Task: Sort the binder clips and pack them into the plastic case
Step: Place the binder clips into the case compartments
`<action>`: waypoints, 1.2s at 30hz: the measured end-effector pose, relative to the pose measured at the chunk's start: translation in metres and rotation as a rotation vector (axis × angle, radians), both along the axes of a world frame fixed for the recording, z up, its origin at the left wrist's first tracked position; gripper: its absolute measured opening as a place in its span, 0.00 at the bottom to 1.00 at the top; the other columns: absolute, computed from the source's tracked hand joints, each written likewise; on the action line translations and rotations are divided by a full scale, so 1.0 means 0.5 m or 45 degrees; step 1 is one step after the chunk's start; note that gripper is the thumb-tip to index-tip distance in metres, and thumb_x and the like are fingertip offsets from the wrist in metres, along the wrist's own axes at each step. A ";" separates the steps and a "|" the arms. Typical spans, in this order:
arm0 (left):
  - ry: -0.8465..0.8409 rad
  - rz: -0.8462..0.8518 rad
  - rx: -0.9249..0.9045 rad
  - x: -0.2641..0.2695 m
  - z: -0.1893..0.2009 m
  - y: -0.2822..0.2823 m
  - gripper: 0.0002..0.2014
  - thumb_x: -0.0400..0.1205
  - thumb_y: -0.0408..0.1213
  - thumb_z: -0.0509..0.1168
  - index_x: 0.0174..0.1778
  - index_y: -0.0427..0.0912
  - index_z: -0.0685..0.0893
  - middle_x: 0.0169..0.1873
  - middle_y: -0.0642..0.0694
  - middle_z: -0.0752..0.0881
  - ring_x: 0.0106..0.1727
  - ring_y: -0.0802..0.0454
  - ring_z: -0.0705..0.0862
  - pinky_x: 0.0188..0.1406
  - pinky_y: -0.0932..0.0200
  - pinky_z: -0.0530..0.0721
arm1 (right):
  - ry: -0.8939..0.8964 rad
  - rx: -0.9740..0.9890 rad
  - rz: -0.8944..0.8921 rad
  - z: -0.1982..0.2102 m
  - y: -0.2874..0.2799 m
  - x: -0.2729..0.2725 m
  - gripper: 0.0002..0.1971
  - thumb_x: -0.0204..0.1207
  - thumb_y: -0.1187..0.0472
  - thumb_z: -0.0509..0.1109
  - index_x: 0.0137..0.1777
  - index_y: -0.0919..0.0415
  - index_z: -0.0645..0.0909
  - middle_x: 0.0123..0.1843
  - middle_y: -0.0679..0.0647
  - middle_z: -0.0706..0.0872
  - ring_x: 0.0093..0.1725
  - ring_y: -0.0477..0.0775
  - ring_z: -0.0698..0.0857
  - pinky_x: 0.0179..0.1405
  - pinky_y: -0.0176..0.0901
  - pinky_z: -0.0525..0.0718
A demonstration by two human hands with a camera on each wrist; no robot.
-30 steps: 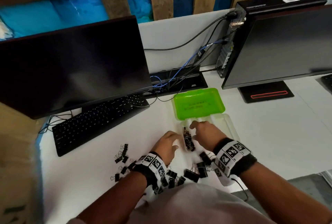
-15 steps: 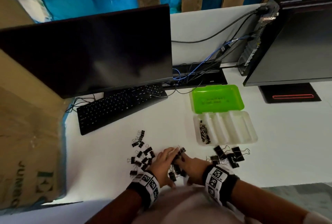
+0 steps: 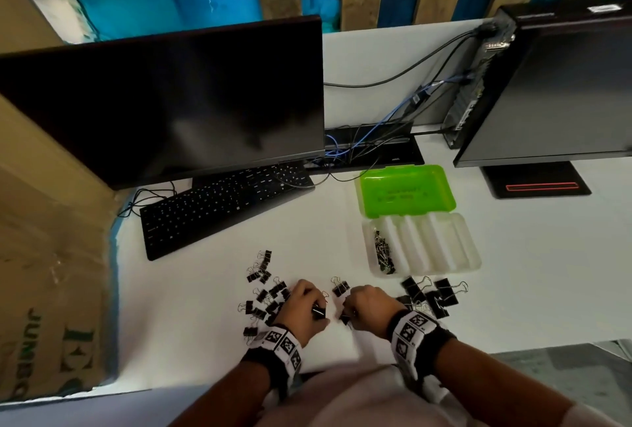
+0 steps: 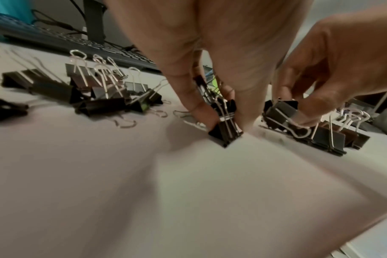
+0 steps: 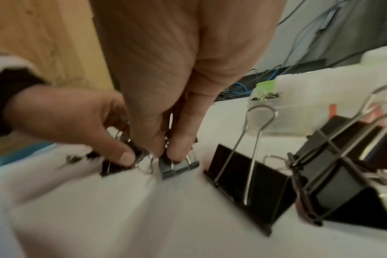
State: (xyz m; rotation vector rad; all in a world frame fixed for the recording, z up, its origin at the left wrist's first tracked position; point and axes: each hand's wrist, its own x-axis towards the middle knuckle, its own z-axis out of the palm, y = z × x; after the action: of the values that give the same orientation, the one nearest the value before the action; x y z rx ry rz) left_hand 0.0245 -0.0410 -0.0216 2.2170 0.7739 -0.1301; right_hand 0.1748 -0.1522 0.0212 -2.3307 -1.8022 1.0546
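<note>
On the white table, my left hand (image 3: 316, 310) pinches a small black binder clip (image 4: 226, 130) between thumb and fingers, its tip on the table. Just to its right, my right hand (image 3: 349, 315) pinches another small clip (image 5: 179, 165) against the table. A further clip (image 3: 340, 287) lies loose just beyond both hands. The plastic case (image 3: 444, 248) lies open behind them, clear base near, green lid (image 3: 407, 190) folded back. Several tiny clips (image 3: 383, 252) fill its leftmost compartment; the other compartments look bare.
A scatter of medium clips (image 3: 266, 289) lies left of my left hand. Large clips (image 3: 431, 293) lie right of my right hand, in front of the case. A keyboard (image 3: 219, 204), two monitors, cables and a cardboard box (image 3: 44, 255) ring the table.
A second ago both hands were at the case's leftmost compartment. They have drawn back toward me to the table's near side, and each now pinches a clip.
</note>
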 end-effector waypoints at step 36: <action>-0.297 0.120 -0.136 0.337 0.155 -0.014 0.17 0.59 0.32 0.83 0.42 0.44 0.89 0.53 0.49 0.76 0.51 0.58 0.79 0.50 0.81 0.74 | -0.039 0.348 -0.768 0.044 -0.041 0.280 0.12 0.76 0.57 0.67 0.56 0.62 0.83 0.58 0.58 0.78 0.55 0.59 0.83 0.58 0.46 0.81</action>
State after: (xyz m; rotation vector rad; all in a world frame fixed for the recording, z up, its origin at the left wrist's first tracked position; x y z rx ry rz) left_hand 0.1929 -0.0480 0.0561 2.0459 0.7232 0.1286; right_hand 0.3148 -0.1729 0.0433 -2.4611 -1.0344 0.6393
